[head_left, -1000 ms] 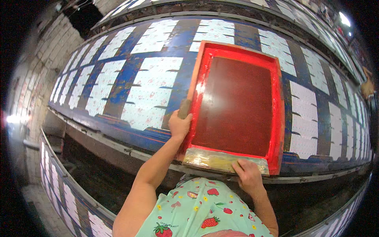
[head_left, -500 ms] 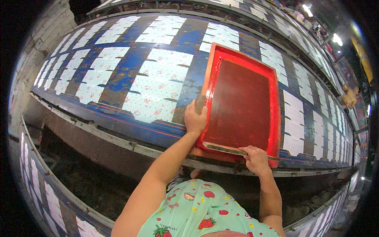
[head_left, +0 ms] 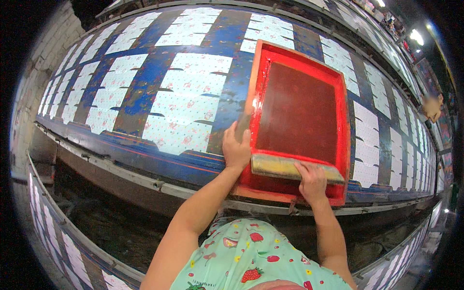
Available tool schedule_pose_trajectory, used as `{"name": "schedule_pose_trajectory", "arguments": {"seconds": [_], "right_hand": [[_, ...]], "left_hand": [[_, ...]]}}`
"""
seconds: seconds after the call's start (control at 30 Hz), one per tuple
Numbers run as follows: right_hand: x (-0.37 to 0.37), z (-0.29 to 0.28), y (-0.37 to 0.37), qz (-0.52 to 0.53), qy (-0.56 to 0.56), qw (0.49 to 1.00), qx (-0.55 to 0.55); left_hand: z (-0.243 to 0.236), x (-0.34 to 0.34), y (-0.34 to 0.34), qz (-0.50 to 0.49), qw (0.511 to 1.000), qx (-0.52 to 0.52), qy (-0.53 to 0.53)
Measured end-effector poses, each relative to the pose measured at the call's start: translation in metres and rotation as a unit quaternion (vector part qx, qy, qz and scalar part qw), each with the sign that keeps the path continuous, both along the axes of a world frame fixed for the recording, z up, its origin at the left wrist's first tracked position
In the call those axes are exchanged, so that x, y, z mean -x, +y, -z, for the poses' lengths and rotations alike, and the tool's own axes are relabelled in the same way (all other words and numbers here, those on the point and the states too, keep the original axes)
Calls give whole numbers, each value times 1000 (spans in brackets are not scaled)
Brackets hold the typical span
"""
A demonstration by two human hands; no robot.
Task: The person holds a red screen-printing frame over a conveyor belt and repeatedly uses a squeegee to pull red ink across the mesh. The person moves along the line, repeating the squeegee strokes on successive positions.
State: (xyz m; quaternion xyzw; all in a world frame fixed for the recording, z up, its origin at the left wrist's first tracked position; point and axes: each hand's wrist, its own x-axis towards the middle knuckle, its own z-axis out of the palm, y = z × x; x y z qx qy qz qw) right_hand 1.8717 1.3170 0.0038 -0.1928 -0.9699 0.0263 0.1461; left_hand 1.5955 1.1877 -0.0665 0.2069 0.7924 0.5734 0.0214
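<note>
A screen printing frame point(head_left: 254, 77) with an orange-red border and a dark red mesh point(head_left: 297, 116) rests on the long table in front of me. Wet red ink lines its inner edges. My left hand point(head_left: 236, 146) is closed around the frame's left side, low down. Across the near part of the mesh lies a squeegee point(head_left: 273, 166), yellowish and worn, nearly as wide as the inside of the frame. My right hand point(head_left: 313, 181) grips it right of its middle, fingers over its top. Its blade edge is hidden.
White fabric pieces point(head_left: 188, 99) with small floral prints lie in rows along the blue and brown printing table point(head_left: 166, 121). The table's near rail point(head_left: 159, 184) runs by my body. Another table stands behind me at lower left. A person point(head_left: 431, 107) stands at far right.
My right hand has shifted the squeegee a little away from the frame's near end and tilted it, so its broad face shows. My left hand keeps its hold on the frame.
</note>
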Motion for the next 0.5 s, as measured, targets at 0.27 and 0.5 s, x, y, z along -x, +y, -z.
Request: {"name": "schedule_pose_trajectory", "arguments": {"seconds": [0.27,0.5], "right_hand": [[114,8,174,-20,16,999,-41],[219,17,320,10,-1,998,-61]], "left_hand": [[-1,0,-2,-9,999,-2,-35],[-10,-5,-1,-52,993,25,-107]]}}
